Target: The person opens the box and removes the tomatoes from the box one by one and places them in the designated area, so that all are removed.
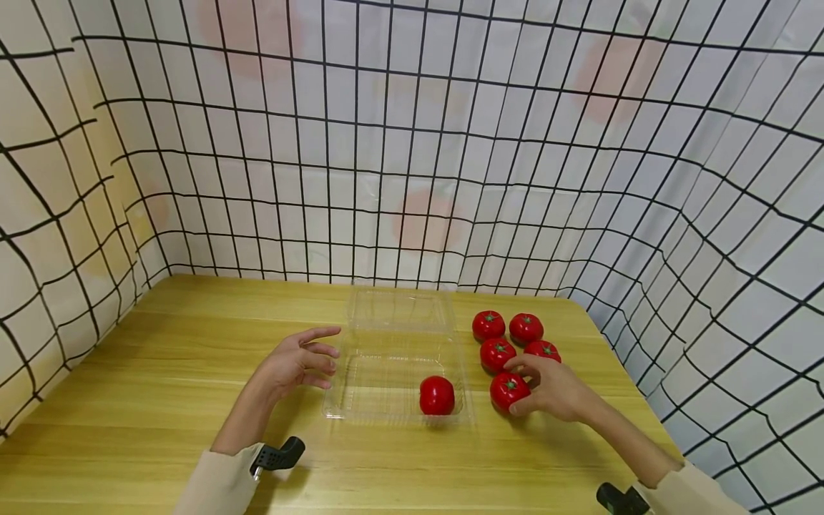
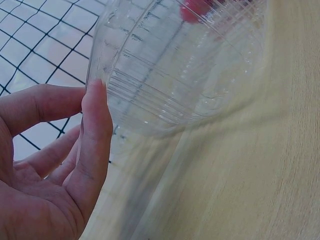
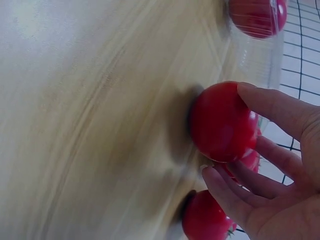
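Note:
My right hand (image 1: 555, 388) has its thumb and fingers round a red tomato (image 1: 508, 392), the nearest of the group on the right side of the table. In the right wrist view the thumb touches the top of this tomato (image 3: 222, 122), with the fingers on its other side. A clear plastic box (image 1: 380, 417) lies in the middle, its lid folded back. One tomato (image 1: 437, 395) sits in its near right corner. My left hand (image 1: 297, 363) is at the box's left side, fingers loosely spread; in the left wrist view the thumb (image 2: 96, 125) overlaps the box wall.
Several other tomatoes (image 1: 488, 326) stand close together behind and beside the right hand. The wooden table (image 1: 174, 372) is bounded at the back and sides by white sheeting with a black grid (image 1: 399, 179).

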`<state>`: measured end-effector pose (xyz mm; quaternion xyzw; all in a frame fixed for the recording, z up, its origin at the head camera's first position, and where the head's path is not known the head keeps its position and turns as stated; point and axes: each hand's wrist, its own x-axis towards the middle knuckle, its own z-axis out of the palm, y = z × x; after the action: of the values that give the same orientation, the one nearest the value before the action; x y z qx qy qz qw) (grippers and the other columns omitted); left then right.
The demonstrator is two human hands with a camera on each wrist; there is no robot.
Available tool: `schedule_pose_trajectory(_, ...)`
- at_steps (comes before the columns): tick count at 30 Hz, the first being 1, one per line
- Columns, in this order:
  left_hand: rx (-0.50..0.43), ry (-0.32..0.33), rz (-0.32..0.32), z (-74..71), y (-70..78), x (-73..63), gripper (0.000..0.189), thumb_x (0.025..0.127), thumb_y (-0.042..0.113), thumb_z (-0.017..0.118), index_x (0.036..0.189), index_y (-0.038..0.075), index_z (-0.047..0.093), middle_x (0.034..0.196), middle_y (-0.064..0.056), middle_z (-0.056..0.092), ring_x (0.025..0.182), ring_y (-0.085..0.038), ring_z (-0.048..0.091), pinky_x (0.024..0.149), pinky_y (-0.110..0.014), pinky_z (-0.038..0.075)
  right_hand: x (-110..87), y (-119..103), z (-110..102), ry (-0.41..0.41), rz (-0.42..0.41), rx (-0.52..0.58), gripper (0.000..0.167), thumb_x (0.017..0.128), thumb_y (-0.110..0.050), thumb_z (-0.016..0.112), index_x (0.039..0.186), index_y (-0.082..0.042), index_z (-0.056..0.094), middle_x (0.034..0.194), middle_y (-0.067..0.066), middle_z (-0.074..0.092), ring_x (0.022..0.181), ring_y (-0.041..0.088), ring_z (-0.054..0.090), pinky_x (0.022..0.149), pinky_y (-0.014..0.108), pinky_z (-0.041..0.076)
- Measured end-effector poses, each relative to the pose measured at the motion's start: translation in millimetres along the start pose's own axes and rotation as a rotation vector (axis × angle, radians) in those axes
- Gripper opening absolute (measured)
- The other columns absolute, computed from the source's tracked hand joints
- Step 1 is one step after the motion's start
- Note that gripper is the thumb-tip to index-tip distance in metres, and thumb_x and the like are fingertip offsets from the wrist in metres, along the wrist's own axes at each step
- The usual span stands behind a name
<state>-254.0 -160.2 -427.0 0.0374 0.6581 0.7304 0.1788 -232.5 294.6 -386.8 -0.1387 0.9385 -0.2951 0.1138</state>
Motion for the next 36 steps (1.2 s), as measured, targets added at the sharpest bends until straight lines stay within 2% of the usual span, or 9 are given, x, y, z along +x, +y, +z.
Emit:
schedule_pose_trajectory(3, 0.0, -0.001, 0.0, -0.2, -0.3, 0.0, 0.076, 0.088, -0.009, 0.064, 0.156, 0.002, 0.034, 0.113, -0.013, 0.063, 0.077, -0.017, 0.068, 0.065, -0.032, 0.064, 0.3, -2.0, -4.0, 0.008, 0.003, 0.0, 0.064, 0.072, -0.025, 0.091, 0.128, -0.01, 0.063, 0.132, 0.02, 0.064, 0.12, 0.042, 0.062, 0.095, 0.053, 0.057)
schedule_pose_trajectory(7, 0.001, 0.005, -0.003, -0.4, -0.6, 0.1, 0.075, 0.089, -0.009, 0.063, 0.156, 0.002, 0.034, 0.113, -0.013, 0.063, 0.077, -0.017, 0.069, 0.065, -0.032, 0.064, 0.7, -7.7, -10.3, 0.025, -0.006, -0.044, 0.064, 0.074, -0.028, 0.09, 0.128, -0.011, 0.063, 0.13, 0.024, 0.064, 0.115, 0.04, 0.064, 0.094, 0.052, 0.057)
schedule_pose_trajectory(13, 0.008, 0.01, -0.003, -0.7, -0.9, -0.3, 0.073, 0.09, -0.007, 0.063, 0.156, 0.003, 0.035, 0.113, -0.012, 0.064, 0.077, -0.016, 0.068, 0.065, -0.033, 0.064, 5.1, -16.8, -15.8, 0.044, -0.029, -0.082, 0.063, 0.076, -0.029, 0.089, 0.129, -0.01, 0.063, 0.125, 0.021, 0.066, 0.104, 0.032, 0.064, 0.082, 0.042, 0.06)
schedule_pose_trajectory(19, 0.005, 0.007, -0.003, -0.9, -1.2, -0.2, 0.072, 0.091, -0.008, 0.062, 0.156, 0.002, 0.035, 0.112, -0.012, 0.064, 0.078, -0.017, 0.069, 0.066, -0.033, 0.064, 8.4, -31.5, -19.8, 0.036, -0.033, -0.088, 0.063, 0.077, -0.029, 0.088, 0.132, -0.011, 0.062, 0.125, 0.018, 0.067, 0.104, 0.033, 0.062, 0.072, 0.036, 0.06)
schedule_pose_trajectory(28, 0.004, 0.003, -0.003, -0.6, -0.5, -0.2, 0.072, 0.091, -0.008, 0.061, 0.157, 0.003, 0.034, 0.112, -0.012, 0.063, 0.078, -0.017, 0.069, 0.066, -0.032, 0.064, 13.1, -56.5, -16.3, 0.024, -0.022, -0.058, 0.062, 0.077, -0.031, 0.088, 0.132, -0.018, 0.063, 0.13, 0.016, 0.065, 0.119, 0.036, 0.06, 0.08, 0.049, 0.063)
schedule_pose_trajectory(36, -0.005, -0.004, 0.001, -0.9, -0.6, 0.1, 0.074, 0.09, -0.008, 0.063, 0.157, 0.002, 0.034, 0.112, -0.012, 0.064, 0.078, -0.017, 0.068, 0.066, -0.033, 0.064, 15.5, -75.2, -6.6, 0.013, -0.075, -0.037, 0.061, 0.079, -0.031, 0.087, 0.133, -0.02, 0.062, 0.127, 0.012, 0.067, 0.119, 0.034, 0.062, 0.088, 0.053, 0.06)
